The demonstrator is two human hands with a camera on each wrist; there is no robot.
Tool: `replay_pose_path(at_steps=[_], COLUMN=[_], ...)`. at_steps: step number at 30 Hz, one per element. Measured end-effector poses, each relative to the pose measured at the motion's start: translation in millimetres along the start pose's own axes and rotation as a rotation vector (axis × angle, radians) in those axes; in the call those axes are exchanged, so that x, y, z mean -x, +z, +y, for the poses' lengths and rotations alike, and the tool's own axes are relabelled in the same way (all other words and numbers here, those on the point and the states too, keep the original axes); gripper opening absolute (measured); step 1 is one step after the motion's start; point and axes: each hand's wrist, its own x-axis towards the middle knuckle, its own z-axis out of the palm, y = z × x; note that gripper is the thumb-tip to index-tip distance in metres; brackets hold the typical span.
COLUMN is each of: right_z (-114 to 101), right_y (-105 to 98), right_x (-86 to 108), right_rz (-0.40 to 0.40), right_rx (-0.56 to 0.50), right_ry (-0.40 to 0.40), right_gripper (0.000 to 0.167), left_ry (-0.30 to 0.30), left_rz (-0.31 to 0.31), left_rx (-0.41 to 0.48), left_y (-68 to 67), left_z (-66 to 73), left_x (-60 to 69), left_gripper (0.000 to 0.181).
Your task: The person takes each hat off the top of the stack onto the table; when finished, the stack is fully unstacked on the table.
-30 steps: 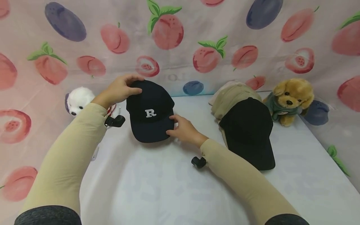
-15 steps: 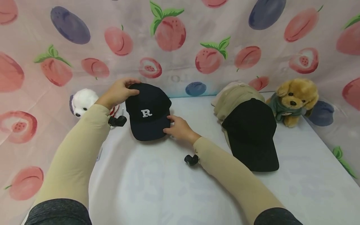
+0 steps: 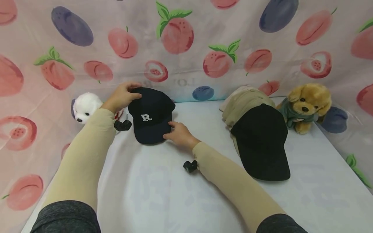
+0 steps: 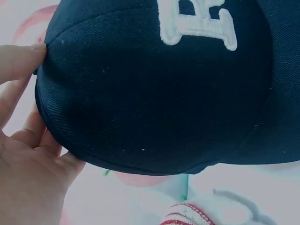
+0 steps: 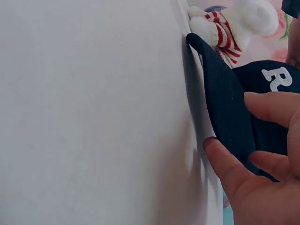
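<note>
A navy baseball cap [image 3: 152, 103] with a white letter R stands at the back left of the table, its brim towards me. My left hand [image 3: 119, 97] grips the top of its crown; in the left wrist view the thumb [image 4: 21, 61] lies on the near side and the other fingers reach behind. At the brim's right side my right hand [image 3: 181, 134] pinches the edge. The right wrist view shows that hand's fingers [image 5: 225, 159] on either side of the brim [image 5: 225, 103]. The inside of the cap is hidden.
To the right a black cap [image 3: 260, 139] leans over a beige cap [image 3: 247, 100], with a paler one behind. A brown plush dog [image 3: 303, 106] sits at the back right. A white plush dog [image 3: 85, 105] is partly behind my left arm. A fruit-print curtain [image 3: 180, 71] backs the white table [image 3: 163, 187].
Both hands and the navy cap have shifted slightly left, the cap turning a little. The view has also moved slightly. The other caps and plush dogs stay in place.
</note>
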Motion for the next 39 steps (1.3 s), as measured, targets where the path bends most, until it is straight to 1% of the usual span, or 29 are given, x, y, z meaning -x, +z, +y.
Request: replay_pose_path(at_steps=[4, 6, 11, 14, 17, 26, 29, 33, 39], right_z=[0, 0, -4, -7, -9, -6, -6, -7, -9], right_y=[2, 3, 6, 7, 8, 13, 15, 18, 23], right_x=[-1.7, -2.8, -7.3, -9.4, -11.0, -14.3, -15.9, -17.3, -18.6], right_rz=[-0.014, -0.019, -0.026, -0.031, -0.027, -0.012, -0.007, -0.003, 0.001], right_rx=[-0.024, -0.040, -0.099, -0.149, -0.178, -0.199, -0.221, -0.224, -0.263], right_ry=[0.008, 0.000, 0.011, 0.034, 0.050, 0.052, 0.045, 0.031, 0.048], right_gripper=[0.071, 0.070, 0.068, 0.068, 0.068, 0.068, 0.069, 0.070, 0.070], left_ry=[-0.026, -0.029, -0.017, -0.017, -0.020, -0.039, -0.047, -0.052, -0.073], left_rz=[0.006, 0.013, 0.042, 0.054, 0.057, 0.086, 0.088, 0.100, 0.095], left_rx=[-0.014, -0.005, 0.042, 0.049, 0.066, 0.102, 0.107, 0.096, 0.122], left_y=[-0.8, -0.9, -0.5, -0.1, 0.3, 1.9, 0.5, -1.4, -4.5], left_z=[-5.4, -7.4, -10.2, -11.7, -14.3, -21.1, -23.5, -26.1, -30.8], left_x=[-1.6, -2.6, -5.8, -7.4, -9.2, -12.2, -12.1, -11.8, -12.1], left_gripper=[0.052, 0.052, 0.051, 0.051, 0.052, 0.051, 0.052, 0.052, 0.055])
